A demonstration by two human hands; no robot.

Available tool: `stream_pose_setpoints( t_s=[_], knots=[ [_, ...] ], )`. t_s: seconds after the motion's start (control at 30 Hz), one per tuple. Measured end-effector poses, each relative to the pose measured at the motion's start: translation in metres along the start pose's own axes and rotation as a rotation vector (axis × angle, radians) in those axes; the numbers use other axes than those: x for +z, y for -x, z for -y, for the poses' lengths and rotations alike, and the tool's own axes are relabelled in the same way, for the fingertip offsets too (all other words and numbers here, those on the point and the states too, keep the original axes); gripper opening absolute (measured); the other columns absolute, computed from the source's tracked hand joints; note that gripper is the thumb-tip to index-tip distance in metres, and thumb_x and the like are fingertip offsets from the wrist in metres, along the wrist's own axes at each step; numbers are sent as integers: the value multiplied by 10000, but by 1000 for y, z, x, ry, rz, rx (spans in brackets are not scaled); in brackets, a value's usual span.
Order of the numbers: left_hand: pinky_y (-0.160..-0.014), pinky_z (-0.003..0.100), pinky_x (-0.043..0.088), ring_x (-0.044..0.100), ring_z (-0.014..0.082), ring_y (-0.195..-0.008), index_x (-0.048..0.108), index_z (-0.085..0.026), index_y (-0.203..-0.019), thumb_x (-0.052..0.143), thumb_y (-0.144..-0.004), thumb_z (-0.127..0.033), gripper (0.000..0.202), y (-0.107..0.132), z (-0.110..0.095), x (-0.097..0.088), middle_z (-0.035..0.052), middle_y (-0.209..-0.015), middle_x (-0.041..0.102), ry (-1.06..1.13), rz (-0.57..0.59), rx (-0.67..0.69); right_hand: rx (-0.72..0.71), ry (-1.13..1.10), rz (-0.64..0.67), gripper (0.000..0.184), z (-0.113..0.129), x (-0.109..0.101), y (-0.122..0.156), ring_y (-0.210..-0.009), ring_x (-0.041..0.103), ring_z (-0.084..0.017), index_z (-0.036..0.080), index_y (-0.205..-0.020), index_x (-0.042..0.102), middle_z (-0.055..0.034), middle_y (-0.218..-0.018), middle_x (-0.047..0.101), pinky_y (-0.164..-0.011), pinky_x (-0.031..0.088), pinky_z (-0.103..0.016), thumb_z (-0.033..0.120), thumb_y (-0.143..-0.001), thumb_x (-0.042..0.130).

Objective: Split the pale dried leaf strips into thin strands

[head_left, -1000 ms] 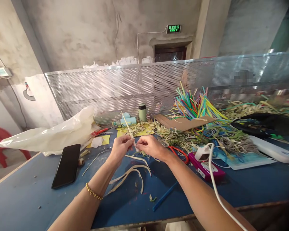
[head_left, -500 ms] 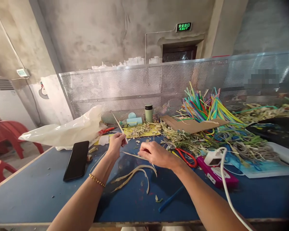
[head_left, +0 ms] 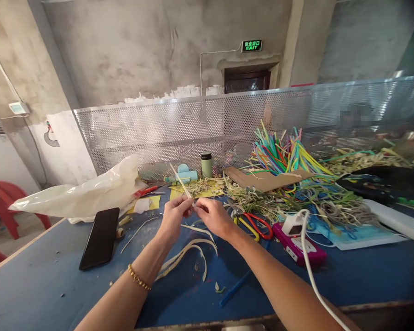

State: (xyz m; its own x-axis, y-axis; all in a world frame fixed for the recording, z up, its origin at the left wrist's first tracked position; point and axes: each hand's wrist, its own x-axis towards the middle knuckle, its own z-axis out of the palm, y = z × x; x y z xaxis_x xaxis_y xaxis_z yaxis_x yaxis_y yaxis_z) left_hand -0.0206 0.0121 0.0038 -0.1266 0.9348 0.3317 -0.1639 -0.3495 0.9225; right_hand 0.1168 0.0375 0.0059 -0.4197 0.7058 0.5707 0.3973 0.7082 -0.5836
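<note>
Left hand [head_left: 175,217] and right hand [head_left: 214,219] meet, pinching a strip [head_left: 180,180] low, likely for control; a phone [head_left: 100,238] lies aside toward the left edge of the bench [head_left: 37,285].

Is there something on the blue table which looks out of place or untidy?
Yes: at right, what looks like a blue face mask lies partly covered by tangled strips, an odd place for something worn.

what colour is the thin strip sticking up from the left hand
The thin strip is pale cream, seen best in the head view.
</note>
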Motion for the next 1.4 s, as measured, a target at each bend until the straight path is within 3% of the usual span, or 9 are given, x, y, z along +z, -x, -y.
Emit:
stream_pose_setpoints(
  t_s=[0.13,0.3,0.5,0.73,0.9,1.03,1.23,1.4],
  knots=[
    [-481,227,325,436,84,-490,603,-135,-590,677,-696,-253,175,0,-1,0,-19,-527,518,225,-20,-46,-27,-148,70,196,3,0,1,-539,444,-94,182,-671,517,48,-576,518,-557,324,-218,163,-861,560],
    [-436,219,304,420,73,-440,606,-122,-578,698,-630,-225,147,-5,-3,-3,-29,-483,494,329,-152,-99,-25,-183,137,210,9,2,2,-515,413,-86,182,-647,484,58,-553,469,-532,303,-215,157,-848,543],
    [-423,176,308,419,45,-433,605,-101,-601,730,-548,-172,153,-18,-9,-18,-36,-502,502,419,-277,-95,6,-210,208,201,10,3,2,-527,421,-82,175,-644,491,49,-580,505,-541,310,-212,176,-834,555],
    [-360,153,241,388,37,-399,555,-125,-628,679,-637,-140,125,-23,-14,-25,-48,-494,469,505,-296,-207,-51,-174,249,200,12,2,1,-551,380,-83,178,-648,467,65,-568,429,-540,285,-208,155,-827,554],
    [-340,157,198,301,22,-351,504,-144,-618,638,-724,-165,173,-24,-24,-35,-72,-467,402,536,-202,-267,-147,-85,225,231,10,1,2,-579,356,-90,183,-640,433,65,-585,387,-566,274,-216,136,-834,549],
    [-339,170,200,298,36,-344,498,-151,-606,588,-756,-157,176,-25,-31,-42,-69,-441,377,542,-138,-273,-229,5,170,231,4,-2,-1,-607,389,-105,187,-653,440,42,-628,440,-600,295,-232,123,-856,530],
    [-364,184,264,362,54,-374,492,-157,-588,542,-732,-115,158,-26,-39,-47,-30,-483,455,570,-224,-268,-313,111,179,228,-4,-5,-3,-661,436,-125,191,-689,458,9,-694,487,-646,319,-239,130,-907,491],
    [-361,205,215,257,44,-343,466,-173,-534,574,-738,-165,230,-16,-47,-42,-50,-442,393,480,-35,-209,-286,260,174,193,-10,-9,-2,-716,501,-137,194,-749,479,-7,-743,540,-659,318,-234,154,-938,484]
  ],
)
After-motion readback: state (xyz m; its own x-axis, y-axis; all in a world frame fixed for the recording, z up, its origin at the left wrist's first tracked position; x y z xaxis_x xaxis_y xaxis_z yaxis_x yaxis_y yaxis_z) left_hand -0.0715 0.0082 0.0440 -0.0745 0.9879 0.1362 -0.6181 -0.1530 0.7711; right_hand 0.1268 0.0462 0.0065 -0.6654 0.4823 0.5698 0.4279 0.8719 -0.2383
